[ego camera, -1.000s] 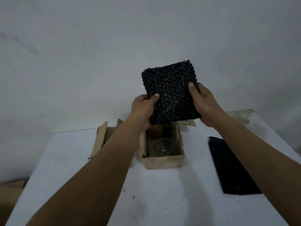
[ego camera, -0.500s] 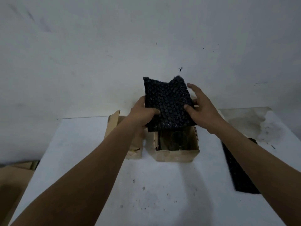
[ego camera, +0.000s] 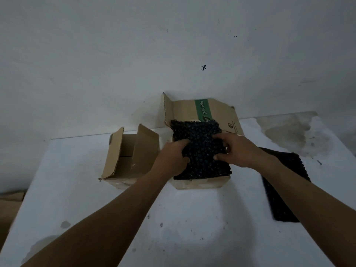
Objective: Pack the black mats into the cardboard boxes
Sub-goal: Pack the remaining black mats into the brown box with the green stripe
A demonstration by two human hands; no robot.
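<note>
The black mat [ego camera: 202,153] lies over the open top of the cardboard box [ego camera: 202,183], seemingly mid-insertion. The left hand [ego camera: 172,157] curls its grip round the mat's left edge; the right hand [ego camera: 238,151] presses with open fingers. Next, push it evenly below the rim.

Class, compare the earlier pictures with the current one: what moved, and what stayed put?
The black mat came down from in front of the wall onto the open cardboard box. The left hand still grips its left edge; the right hand now presses flat on top. The other box and the spare mat stayed on the table.
</note>
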